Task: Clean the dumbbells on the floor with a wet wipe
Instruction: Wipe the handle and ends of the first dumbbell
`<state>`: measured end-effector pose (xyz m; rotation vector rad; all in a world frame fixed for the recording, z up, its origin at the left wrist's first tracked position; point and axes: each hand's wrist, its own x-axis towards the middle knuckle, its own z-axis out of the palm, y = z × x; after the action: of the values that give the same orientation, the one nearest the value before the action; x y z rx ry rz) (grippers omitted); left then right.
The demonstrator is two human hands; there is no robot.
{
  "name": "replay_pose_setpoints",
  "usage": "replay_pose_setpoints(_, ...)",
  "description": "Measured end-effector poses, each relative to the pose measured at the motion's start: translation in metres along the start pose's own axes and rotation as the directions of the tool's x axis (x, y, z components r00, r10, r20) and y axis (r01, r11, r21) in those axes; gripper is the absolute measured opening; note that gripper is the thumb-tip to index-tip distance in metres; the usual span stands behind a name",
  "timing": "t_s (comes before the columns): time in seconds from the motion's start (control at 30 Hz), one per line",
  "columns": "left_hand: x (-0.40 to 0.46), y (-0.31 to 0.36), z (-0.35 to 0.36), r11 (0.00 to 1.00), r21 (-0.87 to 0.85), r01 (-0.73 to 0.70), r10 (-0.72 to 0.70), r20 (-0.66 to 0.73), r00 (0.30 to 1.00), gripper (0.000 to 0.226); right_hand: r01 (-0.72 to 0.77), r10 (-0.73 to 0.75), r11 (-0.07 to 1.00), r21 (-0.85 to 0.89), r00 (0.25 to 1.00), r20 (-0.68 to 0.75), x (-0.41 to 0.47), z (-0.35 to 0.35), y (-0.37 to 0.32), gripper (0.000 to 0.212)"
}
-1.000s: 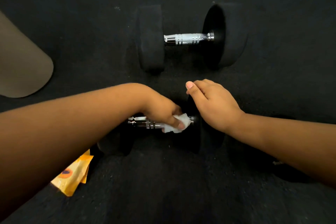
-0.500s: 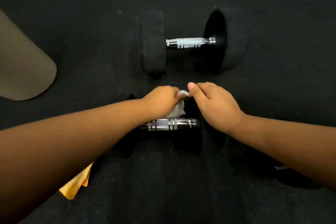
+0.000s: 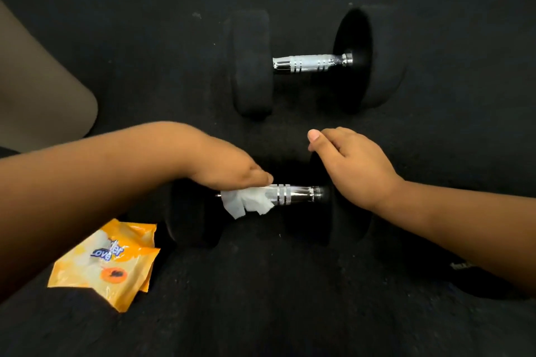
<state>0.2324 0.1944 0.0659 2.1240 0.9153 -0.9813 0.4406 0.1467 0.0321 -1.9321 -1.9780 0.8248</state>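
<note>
You knelt over a black floor point(image 3: 290, 313) that filled almost the whole view. A tan mat point(image 3: 37, 90) lay far off on your left side. Two dumbbells lay on the floor, side by side. The far dumbbell point(image 3: 311, 62) sat well away from your hands, with fat black ends and a shiny silver bar. The near dumbbell point(image 3: 298, 194) lay right under your hands.

Your left hand point(image 3: 229, 168) was curled down over the left part of the near bar. It pressed a white wet wipe point(image 3: 248, 201) against the bar, and the crumpled wipe hung down below your fingers. Your right hand point(image 3: 353, 165) sat on top of the near dumbbell's right black end. Its fingers were bent over that end and the thumb stuck out toward the far dumbbell.

An orange wipe packet point(image 3: 107, 266) lay on the floor near your left arm, just beside the near dumbbell's left end.
</note>
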Motion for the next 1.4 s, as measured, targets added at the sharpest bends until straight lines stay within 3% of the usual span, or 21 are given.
replay_pose_setpoints(0.13, 0.015, 0.003, 0.000, 0.985, 0.171, -0.016, 0.002, 0.086, 0.996, 0.037, 0.009, -0.009, 1.000, -0.008, 1.000, -0.004, -0.001, 0.000, -0.001, 0.054)
replay_pose_setpoints(0.33, 0.032, 0.001, -0.006, 0.989, 0.145, 0.022, -0.040, 0.119, 0.992, 0.037, 0.013, -0.013, 1.000, 0.007, 1.000, 0.000, 0.001, -0.002, -0.002, 0.055)
replay_pose_setpoints(0.5, 0.028, -0.009, -0.007, 0.967, 0.255, 0.015, -0.032, 0.063, 0.997, 0.040, 0.006, -0.006, 1.000, 0.006, 1.000, 0.008, 0.003, -0.003, -0.002, 0.054)
replay_pose_setpoints(0.77, 0.032, -0.016, -0.006, 0.998, 0.035, -0.045, 0.045, 0.000, 0.999, 0.037, -0.004, 0.004, 1.000, 0.007, 1.000, 0.015, 0.006, -0.002, 0.000, 0.048)
replay_pose_setpoints(0.93, 0.034, -0.006, -0.003, 0.967, 0.251, 0.036, -0.055, 0.070, 0.996, 0.038, 0.016, -0.015, 1.000, -0.010, 1.000, 0.008, 0.005, -0.001, 0.001, 0.046)
replay_pose_setpoints(1.03, 0.038, -0.004, -0.005, 0.964, 0.265, 0.034, -0.049, 0.049, 0.998, 0.037, 0.017, -0.017, 1.000, -0.003, 1.000, 0.007, 0.006, -0.001, 0.001, 0.045)
replay_pose_setpoints(1.2, 0.032, -0.018, -0.014, 0.944, 0.327, -0.035, 0.063, -0.076, 0.995, 0.028, -0.004, 0.004, 1.000, 0.020, 1.000, 0.015, 0.006, -0.003, -0.001, 0.044)
replay_pose_setpoints(1.3, 0.019, -0.026, -0.027, 0.983, 0.167, -0.077, 0.109, -0.196, 0.974, 0.012, -0.009, 0.008, 1.000, 0.030, 1.000, 0.019, 0.006, -0.004, -0.002, 0.044)
replay_pose_setpoints(1.4, 0.020, -0.020, -0.030, 0.990, 0.007, -0.139, 0.134, -0.337, 0.932, 0.022, -0.013, 0.013, 0.999, 0.036, 1.000, 0.015, 0.009, -0.004, -0.002, 0.046)
